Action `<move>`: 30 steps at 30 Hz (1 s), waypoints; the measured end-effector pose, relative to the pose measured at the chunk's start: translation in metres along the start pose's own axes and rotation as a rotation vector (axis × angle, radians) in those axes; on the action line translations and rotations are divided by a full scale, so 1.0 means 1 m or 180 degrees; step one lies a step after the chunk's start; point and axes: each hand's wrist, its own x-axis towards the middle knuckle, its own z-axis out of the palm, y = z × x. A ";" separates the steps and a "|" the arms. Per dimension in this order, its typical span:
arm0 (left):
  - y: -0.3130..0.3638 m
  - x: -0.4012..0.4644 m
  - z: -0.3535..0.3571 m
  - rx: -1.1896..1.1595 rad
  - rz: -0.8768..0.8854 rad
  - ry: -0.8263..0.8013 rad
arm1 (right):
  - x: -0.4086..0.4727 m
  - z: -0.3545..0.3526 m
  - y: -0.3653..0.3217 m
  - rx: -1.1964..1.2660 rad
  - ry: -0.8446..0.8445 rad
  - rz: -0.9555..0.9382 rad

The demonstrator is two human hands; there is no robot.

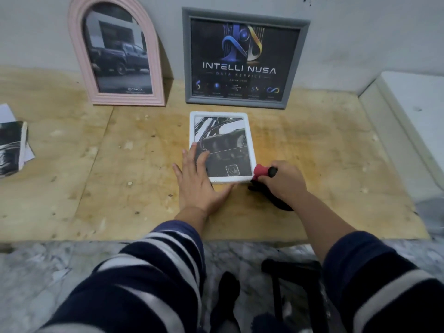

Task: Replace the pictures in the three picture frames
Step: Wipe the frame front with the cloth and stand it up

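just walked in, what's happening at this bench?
A person is working on picture frames at a plywood table. The left hand lies flat on the lower left corner of a white frame that lies face up with a black-and-white print in it. The right hand grips a red-and-black tool at the frame's lower right corner. A pink arched frame and a grey frame lean against the wall, each holding a picture. Loose prints sit at the table's left edge.

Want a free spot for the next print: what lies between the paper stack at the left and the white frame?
Only bare plywood tabletop between the paper stack and the white frame, per the head view.
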 end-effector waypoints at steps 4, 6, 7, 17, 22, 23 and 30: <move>-0.002 -0.003 -0.017 -0.1385 -0.0269 0.0252 | -0.014 0.010 -0.001 -0.0608 0.0302 -0.0709; -0.001 -0.003 -0.029 -0.2113 -0.0764 0.0269 | -0.017 0.019 -0.006 -0.0849 0.0451 -0.0880; -0.001 -0.002 -0.033 -0.2315 -0.0983 0.0224 | -0.017 0.021 -0.008 -0.0867 0.0501 -0.0881; -0.027 0.020 -0.035 -0.3233 -0.1893 -0.0107 | -0.020 0.050 -0.056 -0.0708 0.0478 -0.1239; -0.026 0.028 -0.038 -0.3827 -0.2132 -0.0144 | -0.014 0.052 -0.073 -0.0522 0.0214 -0.1255; -0.027 0.029 -0.037 -0.3878 -0.2142 -0.0160 | -0.013 0.053 -0.077 -0.0432 0.0183 -0.1243; -0.034 0.032 -0.033 -0.4066 -0.2298 -0.0384 | -0.013 0.070 -0.094 0.0224 0.0155 -0.1047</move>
